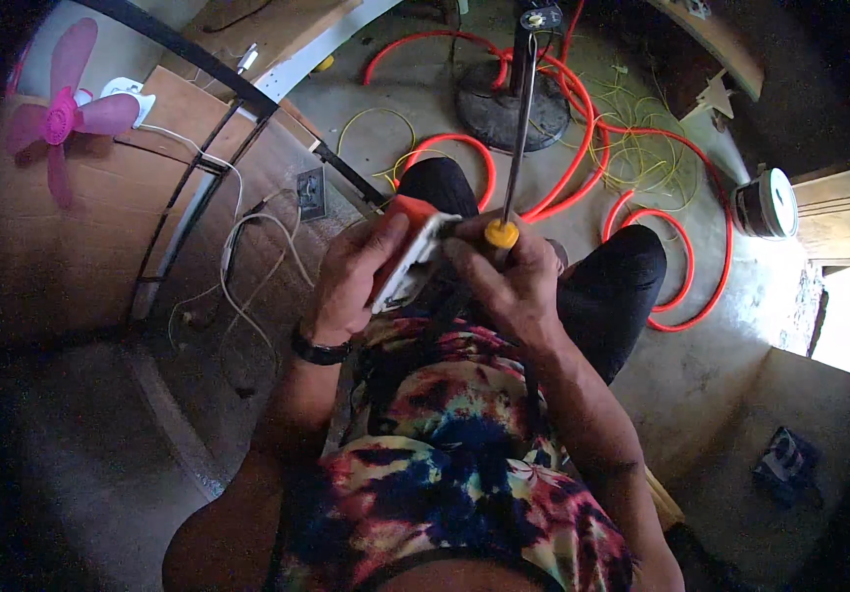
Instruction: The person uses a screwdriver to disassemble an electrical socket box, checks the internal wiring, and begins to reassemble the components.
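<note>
Two hands are busy before a patterned shirt [464, 424] — left hand [351, 268] gripping an orange-and-white piece [409, 259], right hand [516, 284] holding a screwdriver [519, 128], shaft pointing away — seemingly mid-inspection, so using the tool would call for swinging its tip inward.

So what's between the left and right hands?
In the head view, an orange-and-white casing, gripped by the left hand; the right hand holds a long-shanked screwdriver.
</note>
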A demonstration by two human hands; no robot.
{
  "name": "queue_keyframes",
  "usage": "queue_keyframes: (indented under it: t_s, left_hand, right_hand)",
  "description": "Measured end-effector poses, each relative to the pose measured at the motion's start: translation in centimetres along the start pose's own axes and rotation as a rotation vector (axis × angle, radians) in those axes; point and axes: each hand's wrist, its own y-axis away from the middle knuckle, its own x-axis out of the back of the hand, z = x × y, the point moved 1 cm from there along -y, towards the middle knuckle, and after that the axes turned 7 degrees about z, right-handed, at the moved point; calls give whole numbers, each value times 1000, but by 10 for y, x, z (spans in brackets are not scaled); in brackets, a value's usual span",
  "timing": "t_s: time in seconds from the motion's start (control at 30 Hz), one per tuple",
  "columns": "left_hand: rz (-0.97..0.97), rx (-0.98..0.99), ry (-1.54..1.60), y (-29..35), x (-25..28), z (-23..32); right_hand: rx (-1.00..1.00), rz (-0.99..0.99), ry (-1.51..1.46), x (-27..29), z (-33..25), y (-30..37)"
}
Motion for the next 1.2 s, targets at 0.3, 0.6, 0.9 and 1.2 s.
queue_keyframes:
  t_s: [0.3,0.6,0.9,1.2]
  left_hand:
    - [-112,87,357,-18,31,10]
    - [-141,-94,395,-26,54,27]
    - [-117,-110,358,-22,38,38]
    - [-62,-142,131,-13,36,44]
  right_hand:
    - [-327,-194,141,15,-45,24]
    - [-8,-352,136,67,-45,73]
    - [-74,-292,107,66,-40,78]
    - [51,-317,201,67,-42,74]
